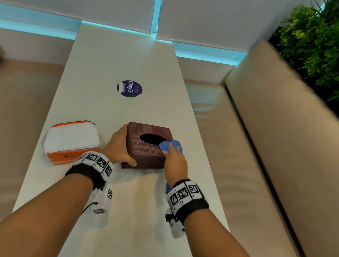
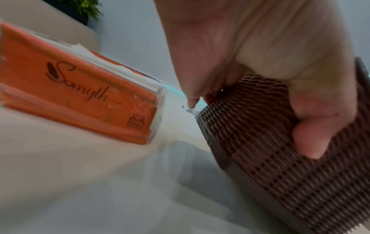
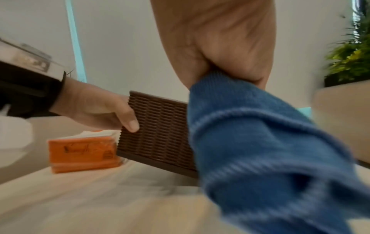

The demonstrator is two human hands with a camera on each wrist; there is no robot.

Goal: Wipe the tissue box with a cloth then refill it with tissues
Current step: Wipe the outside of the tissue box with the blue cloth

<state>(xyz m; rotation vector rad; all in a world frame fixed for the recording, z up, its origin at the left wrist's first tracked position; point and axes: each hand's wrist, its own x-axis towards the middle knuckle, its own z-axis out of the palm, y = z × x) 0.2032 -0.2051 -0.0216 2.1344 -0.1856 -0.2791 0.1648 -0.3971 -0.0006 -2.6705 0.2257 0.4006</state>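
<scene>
A brown woven tissue box [image 1: 145, 146] [image 2: 280, 158] [image 3: 160, 131] with a dark oval opening stands on the white table [image 1: 113, 216]. My left hand [image 1: 118, 146] [image 2: 270, 63] [image 3: 104, 110] grips its left side, thumb on the near face. My right hand [image 1: 174, 160] [image 3: 216, 47] holds a blue cloth [image 1: 171, 145] [image 3: 270, 150] and presses it on the box top at the right edge of the opening. An orange pack of white tissues [image 1: 72, 141] [image 2: 80, 88] [image 3: 84, 152] lies left of the box, its top open.
A round purple sticker [image 1: 129, 88] lies on the table beyond the box. Beige benches [image 1: 287, 151] flank the table on both sides. A green plant [image 1: 330, 46] stands at the far right behind the bench back.
</scene>
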